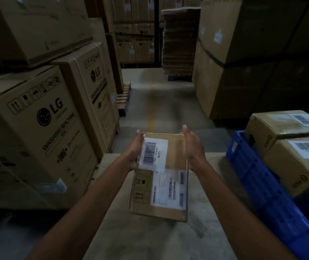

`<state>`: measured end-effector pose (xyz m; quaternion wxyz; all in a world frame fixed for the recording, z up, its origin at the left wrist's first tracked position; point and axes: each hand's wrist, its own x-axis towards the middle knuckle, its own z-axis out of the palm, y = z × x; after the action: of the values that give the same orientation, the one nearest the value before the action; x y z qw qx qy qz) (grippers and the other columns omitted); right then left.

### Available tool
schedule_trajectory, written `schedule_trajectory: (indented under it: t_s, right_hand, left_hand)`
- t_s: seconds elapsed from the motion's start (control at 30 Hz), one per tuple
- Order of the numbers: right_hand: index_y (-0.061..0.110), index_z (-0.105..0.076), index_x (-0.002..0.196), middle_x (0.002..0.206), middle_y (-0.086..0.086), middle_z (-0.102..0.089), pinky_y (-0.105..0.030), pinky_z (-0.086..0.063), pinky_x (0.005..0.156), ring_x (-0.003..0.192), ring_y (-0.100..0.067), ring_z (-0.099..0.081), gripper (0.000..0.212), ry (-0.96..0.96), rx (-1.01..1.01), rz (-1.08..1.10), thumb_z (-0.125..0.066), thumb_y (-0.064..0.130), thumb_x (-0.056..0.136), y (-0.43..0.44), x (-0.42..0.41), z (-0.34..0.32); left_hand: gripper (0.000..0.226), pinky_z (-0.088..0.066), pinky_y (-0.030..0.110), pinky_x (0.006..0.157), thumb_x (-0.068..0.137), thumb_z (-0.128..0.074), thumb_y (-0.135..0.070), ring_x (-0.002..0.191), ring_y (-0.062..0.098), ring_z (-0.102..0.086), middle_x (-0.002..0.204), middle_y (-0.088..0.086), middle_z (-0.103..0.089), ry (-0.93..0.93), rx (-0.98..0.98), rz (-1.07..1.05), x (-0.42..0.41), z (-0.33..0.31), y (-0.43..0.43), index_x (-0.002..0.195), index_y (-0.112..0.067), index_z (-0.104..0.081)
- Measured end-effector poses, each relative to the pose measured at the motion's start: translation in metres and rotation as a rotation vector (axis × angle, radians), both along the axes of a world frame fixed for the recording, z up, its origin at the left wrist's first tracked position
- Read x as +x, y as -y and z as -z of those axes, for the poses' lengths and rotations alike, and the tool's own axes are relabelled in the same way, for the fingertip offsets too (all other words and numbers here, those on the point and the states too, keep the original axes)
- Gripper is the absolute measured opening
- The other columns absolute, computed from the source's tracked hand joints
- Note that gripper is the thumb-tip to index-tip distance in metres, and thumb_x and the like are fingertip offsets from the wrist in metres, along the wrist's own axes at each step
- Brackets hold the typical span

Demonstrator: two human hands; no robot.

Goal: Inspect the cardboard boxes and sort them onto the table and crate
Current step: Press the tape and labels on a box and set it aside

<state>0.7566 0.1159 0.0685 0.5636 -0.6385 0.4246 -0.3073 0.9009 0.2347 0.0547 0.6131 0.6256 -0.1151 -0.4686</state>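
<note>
Both forearms are reaching forward, roughly parallel, with the hands facing each other palm to palm. The left hand [134, 151] is lying flat along the left side of a small cardboard box [176, 147], fingers stretched forward past its far corner. The right hand [194, 147] is mirroring it on the right side, fingers straight and pointing away from the body. Neither hand is curling round the box; the spread palms are pressing it between them. The box is tilting so that two labelled faces are turned toward the camera, with a barcode label [150, 152] between the hands and a larger shipping label [168, 190] on the face nearer the body. Motion blur is softening the print.

Below the hands and forearms the counter [149, 237] is showing as a pale, worn surface; I cannot tell whether the box's near edge is touching it. To the right of the right hand a blue crate [262, 186] is sitting on the counter, holding two labelled cartons [296, 162] one behind the other. To the left of the left hand LG washing machine cartons [42, 132] are standing stacked. Ahead of the fingertips a concrete floor [159, 102] is running toward a stack of flattened cardboard [180, 44], with tall plain cartons [243, 53] rising beyond the crate.
</note>
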Motion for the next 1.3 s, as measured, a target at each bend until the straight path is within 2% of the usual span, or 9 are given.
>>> schedule_trajectory:
  t_s: [0.1, 0.33, 0.5, 0.67, 0.77, 0.87, 1.0, 1.13, 1.3]
  right_hand:
    - [0.014, -0.07, 0.09, 0.09, -0.002, -0.066, -0.037, -0.047, 0.079, 0.085, -0.016, -0.059, 0.048, 0.066, -0.041, 0.056, -0.047, 0.054, 0.101, -0.006, -0.008, -0.004]
    - [0.017, -0.071, 0.087, 0.091, 0.005, -0.07, -0.034, -0.048, 0.077, 0.089, -0.014, -0.063, 0.017, 0.08, -0.086, 0.116, -0.063, 0.029, 0.095, -0.038, -0.033, 0.058]
    - [0.019, -0.068, 0.097, 0.118, 0.005, -0.058, -0.012, -0.043, 0.087, 0.11, -0.011, -0.056, 0.008, -0.103, -0.296, 0.033, -0.066, 0.016, 0.09, -0.077, -0.078, 0.125]
    - [0.012, -0.07, 0.12, 0.141, -0.004, -0.05, -0.025, -0.039, 0.104, 0.13, -0.015, -0.045, 0.04, -0.273, -0.486, -0.12, -0.06, 0.027, 0.084, -0.089, -0.096, 0.141]
    - [0.015, -0.067, 0.127, 0.145, -0.004, -0.048, -0.028, -0.039, 0.104, 0.133, -0.018, -0.044, 0.038, -0.388, -0.538, -0.226, -0.066, 0.028, 0.091, -0.084, -0.101, 0.132]
    - [0.019, -0.067, 0.127, 0.148, 0.0, -0.048, -0.027, -0.037, 0.104, 0.134, -0.02, -0.045, 0.035, -0.516, -0.61, -0.353, -0.064, 0.035, 0.095, -0.073, -0.105, 0.117]
    - [0.026, -0.042, 0.151, 0.167, 0.001, -0.021, -0.04, -0.029, 0.118, 0.152, -0.022, -0.019, 0.057, -0.744, -0.687, -0.551, -0.05, 0.05, 0.1, -0.048, -0.092, 0.09]
    - [0.026, -0.009, 0.162, 0.17, -0.001, 0.006, -0.042, -0.022, 0.122, 0.156, -0.021, 0.011, 0.068, -0.942, -0.737, -0.732, -0.034, 0.054, 0.105, -0.045, -0.08, 0.087]
    - [0.032, -0.009, 0.161, 0.17, 0.0, 0.004, -0.044, -0.029, 0.119, 0.156, -0.02, 0.008, 0.068, -0.979, -0.786, -0.729, -0.03, 0.061, 0.103, -0.042, -0.082, 0.089]
  left_hand:
    - [0.074, -0.054, 0.045, 0.088, 0.092, -0.038, -0.074, 0.101, 0.033, -0.069, 0.111, 0.019, -0.071, 0.002, -0.059, -0.106, -0.002, -0.002, -0.009, 0.108, -0.008, -0.068]
    - [0.034, -0.056, 0.034, 0.071, 0.101, -0.054, -0.021, 0.09, 0.018, -0.064, 0.119, 0.011, -0.062, 0.183, -0.041, -0.307, -0.058, 0.048, -0.036, 0.131, -0.012, -0.042]
    - [0.054, -0.051, 0.019, 0.088, 0.095, -0.052, 0.006, 0.106, -0.006, -0.053, 0.137, 0.0, -0.048, 0.353, -0.001, -0.189, -0.105, 0.106, -0.073, 0.139, -0.022, -0.037]
    - [0.056, -0.042, 0.006, 0.092, 0.099, -0.052, -0.001, 0.119, -0.014, -0.046, 0.146, -0.004, -0.041, 0.474, -0.009, -0.098, -0.107, 0.12, -0.084, 0.145, -0.025, -0.032]
    - [0.054, -0.038, 0.01, 0.101, 0.099, -0.054, -0.006, 0.136, 0.014, -0.042, 0.152, 0.0, -0.035, 0.551, 0.036, -0.031, -0.106, 0.116, -0.088, 0.144, -0.026, -0.033]
    - [0.058, -0.02, 0.029, 0.12, 0.095, -0.056, -0.037, 0.152, 0.022, -0.011, 0.164, 0.007, -0.01, 0.964, 0.144, 0.085, -0.092, 0.11, -0.088, 0.147, -0.019, -0.037]
    - [0.086, -0.016, 0.048, 0.123, 0.084, -0.032, -0.067, 0.154, 0.022, -0.004, 0.168, 0.004, 0.0, 1.33, 0.249, 0.437, -0.066, 0.096, -0.067, 0.157, -0.021, -0.023]
    - [0.096, -0.007, 0.051, 0.124, 0.08, -0.005, -0.078, 0.153, 0.017, 0.013, 0.167, 0.001, 0.014, 1.427, 0.476, 0.719, -0.066, 0.1, -0.058, 0.16, -0.025, -0.001]
    - [0.085, -0.006, 0.051, 0.124, 0.092, -0.015, -0.077, 0.153, 0.018, 0.013, 0.167, 0.001, 0.014, 1.466, 0.537, 0.798, -0.061, 0.098, -0.054, 0.16, -0.028, 0.002]
